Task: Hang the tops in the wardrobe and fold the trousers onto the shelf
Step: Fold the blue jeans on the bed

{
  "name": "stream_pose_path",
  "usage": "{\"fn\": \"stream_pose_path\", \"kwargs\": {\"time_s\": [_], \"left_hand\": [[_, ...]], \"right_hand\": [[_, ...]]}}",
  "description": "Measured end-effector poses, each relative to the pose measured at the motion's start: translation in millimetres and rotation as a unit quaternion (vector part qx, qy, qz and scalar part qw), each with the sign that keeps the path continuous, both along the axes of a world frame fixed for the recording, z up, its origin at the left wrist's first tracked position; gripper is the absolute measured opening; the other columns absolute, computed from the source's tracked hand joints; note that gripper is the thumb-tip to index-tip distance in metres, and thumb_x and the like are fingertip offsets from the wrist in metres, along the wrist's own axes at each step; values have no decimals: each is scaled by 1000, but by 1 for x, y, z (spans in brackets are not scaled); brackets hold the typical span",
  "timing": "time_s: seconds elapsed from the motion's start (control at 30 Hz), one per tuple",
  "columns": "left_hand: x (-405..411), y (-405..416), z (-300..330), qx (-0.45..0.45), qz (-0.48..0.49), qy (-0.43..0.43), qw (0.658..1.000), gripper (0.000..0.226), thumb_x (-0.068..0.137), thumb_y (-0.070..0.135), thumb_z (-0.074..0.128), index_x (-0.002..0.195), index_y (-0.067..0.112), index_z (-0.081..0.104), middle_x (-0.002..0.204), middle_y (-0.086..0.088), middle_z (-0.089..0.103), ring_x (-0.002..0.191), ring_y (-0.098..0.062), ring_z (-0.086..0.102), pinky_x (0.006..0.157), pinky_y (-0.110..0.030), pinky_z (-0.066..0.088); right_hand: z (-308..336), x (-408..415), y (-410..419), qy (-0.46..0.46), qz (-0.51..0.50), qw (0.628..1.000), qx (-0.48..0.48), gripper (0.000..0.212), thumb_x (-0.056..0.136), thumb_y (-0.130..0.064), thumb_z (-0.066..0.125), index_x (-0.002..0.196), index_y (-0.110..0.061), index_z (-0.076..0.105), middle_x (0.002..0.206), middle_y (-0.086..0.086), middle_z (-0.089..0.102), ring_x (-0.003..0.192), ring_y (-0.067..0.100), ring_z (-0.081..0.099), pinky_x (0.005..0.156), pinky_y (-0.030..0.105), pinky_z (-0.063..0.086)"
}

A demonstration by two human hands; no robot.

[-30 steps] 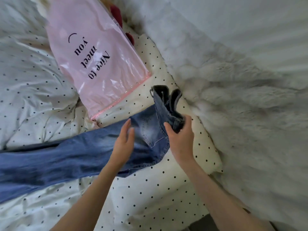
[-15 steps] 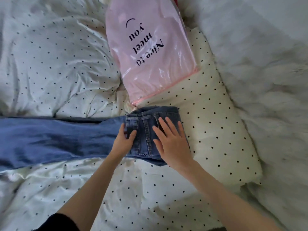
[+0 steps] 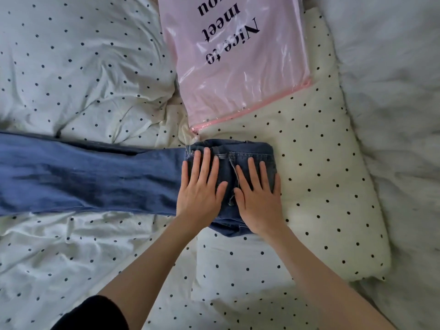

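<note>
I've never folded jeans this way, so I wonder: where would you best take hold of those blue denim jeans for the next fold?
Probably the long blue denim jeans legs stretching flat leftward. The left hand could reach left for a grip on them; the right hand presses the folded waist end.

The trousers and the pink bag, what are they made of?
The trousers look like blue denim: matte, with stitched seams and a faded wash; both hands, left hand and right hand, press flat on the folded end. The pink bag looks like thin plastic: it is glossy and crinkled, with bright glare streaks and a zip-style strip along its edge.
</note>
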State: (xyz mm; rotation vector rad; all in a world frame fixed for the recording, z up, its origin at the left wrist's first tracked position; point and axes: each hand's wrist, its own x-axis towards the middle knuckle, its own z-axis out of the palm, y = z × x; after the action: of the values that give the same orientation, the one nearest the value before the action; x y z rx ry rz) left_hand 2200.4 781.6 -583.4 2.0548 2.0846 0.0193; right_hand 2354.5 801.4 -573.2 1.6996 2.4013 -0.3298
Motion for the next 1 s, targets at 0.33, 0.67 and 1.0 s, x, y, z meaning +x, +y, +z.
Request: {"fn": "stream_pose_path", "kwargs": {"time_s": [0.33,0.67,1.0], "left_hand": [[-8,8,-11,-93,-17,-67,993,65,98,47,9,146,12,-17,153,-14,-24,139,-24,-26,115,-38,-11],[-50,-25,35,-46,121,-391,911,51,100,37,21,147,32,2,156,9,-9,143,-6,-5,117,-30,2],[-201,-87,51,-115,364,-595,707,64,91,55,39,148,36,16,153,9,24,139,-14,27,115,-35,20]], "right_hand": [[34,14,1,367,-384,841,-105,54,92,-19,56,141,-10,35,144,3,39,132,19,37,102,23,31],[116,-23,9,491,-420,745,-166,24,92,-17,51,74,-7,63,63,4,59,63,13,54,59,20,44],[73,-196,-73,269,22,939,-214,47,99,-19,43,145,-21,34,156,-9,16,144,7,11,118,31,13]]}}
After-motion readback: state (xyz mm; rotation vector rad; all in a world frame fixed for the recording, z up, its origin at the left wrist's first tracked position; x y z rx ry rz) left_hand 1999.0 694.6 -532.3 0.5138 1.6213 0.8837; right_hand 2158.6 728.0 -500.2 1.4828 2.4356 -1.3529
